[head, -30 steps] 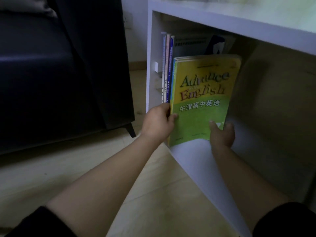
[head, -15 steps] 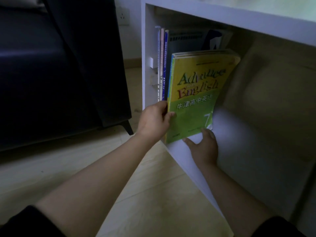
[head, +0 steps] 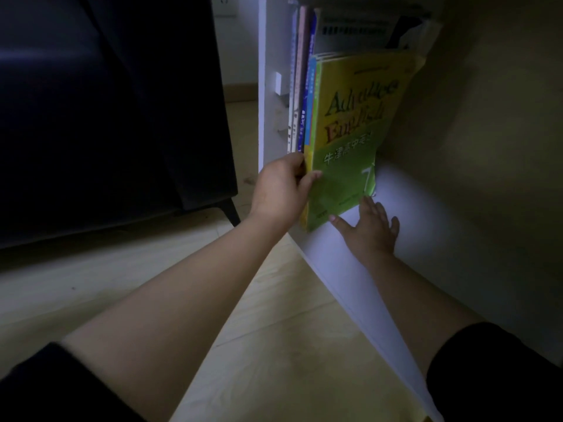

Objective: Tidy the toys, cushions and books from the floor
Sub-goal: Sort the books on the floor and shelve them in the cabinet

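Left hand (head: 280, 190) grips book (head: 350, 132) at lower spine corner, thumb on cover. Book up and right of grip, standing on shelf (head: 426, 208), long axis upright, cover angled off row (head: 300, 86) at left. Right hand (head: 370, 229) flat, fingers spread, just under book's bottom edge. Likely next: press book left, flush to row.

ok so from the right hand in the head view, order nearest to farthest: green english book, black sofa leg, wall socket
1. green English book, just above the right hand, at its fingertips.
2. black sofa leg, low left, outside the shelf.
3. wall socket, top left, far back.
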Available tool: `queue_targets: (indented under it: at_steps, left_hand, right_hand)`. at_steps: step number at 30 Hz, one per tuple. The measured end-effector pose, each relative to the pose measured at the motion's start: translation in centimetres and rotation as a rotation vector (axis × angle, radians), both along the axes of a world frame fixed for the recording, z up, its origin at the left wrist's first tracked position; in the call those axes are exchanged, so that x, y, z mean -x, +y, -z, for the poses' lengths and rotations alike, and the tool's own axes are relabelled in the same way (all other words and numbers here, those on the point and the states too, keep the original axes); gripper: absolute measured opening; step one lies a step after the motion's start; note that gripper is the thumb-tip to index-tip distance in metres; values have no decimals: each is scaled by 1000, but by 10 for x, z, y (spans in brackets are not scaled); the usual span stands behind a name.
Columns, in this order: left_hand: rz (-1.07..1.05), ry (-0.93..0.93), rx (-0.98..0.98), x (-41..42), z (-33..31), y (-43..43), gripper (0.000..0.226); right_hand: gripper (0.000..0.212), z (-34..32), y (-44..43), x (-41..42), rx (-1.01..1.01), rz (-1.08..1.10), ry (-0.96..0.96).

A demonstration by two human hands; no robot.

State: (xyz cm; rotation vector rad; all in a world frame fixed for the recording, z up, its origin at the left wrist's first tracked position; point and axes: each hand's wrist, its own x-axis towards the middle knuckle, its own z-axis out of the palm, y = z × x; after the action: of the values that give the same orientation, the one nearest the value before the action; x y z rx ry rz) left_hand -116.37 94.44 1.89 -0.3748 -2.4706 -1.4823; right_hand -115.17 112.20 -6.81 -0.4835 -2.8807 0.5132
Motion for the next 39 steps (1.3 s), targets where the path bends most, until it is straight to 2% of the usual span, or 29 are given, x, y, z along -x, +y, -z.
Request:
queue_targets:
  at_steps: [9, 15, 20, 23, 26, 33, 39]
  left_hand:
    - [-62, 117, 32, -15, -2, 1, 28]
    - [-206, 198, 3, 1, -9, -8, 11]
    - [-280, 98, -32, 8, -9, -10, 40]
    - [-240, 67, -58, 11, -11, -9, 47]
    - [-236, 54, -82, 13, -14, -2, 41]
    - [-273, 115, 9, 15, -10, 1, 15]
    - [-216, 92, -31, 19, -9, -4, 15]
  right_hand:
    - [86, 3, 0, 0, -47, -3, 32]
    - [87, 2, -1, -1, -38, -11, 25]
    - [87, 2, -1, 0, -40, -6, 20]
    - [86, 1, 0, -1, -30, -10, 21]
    - [86, 1, 1, -1, -26, -13, 37]
    - [92, 2, 0, 0, -4, -17, 66]
    - [97, -1, -1, 0, -2, -5, 65]
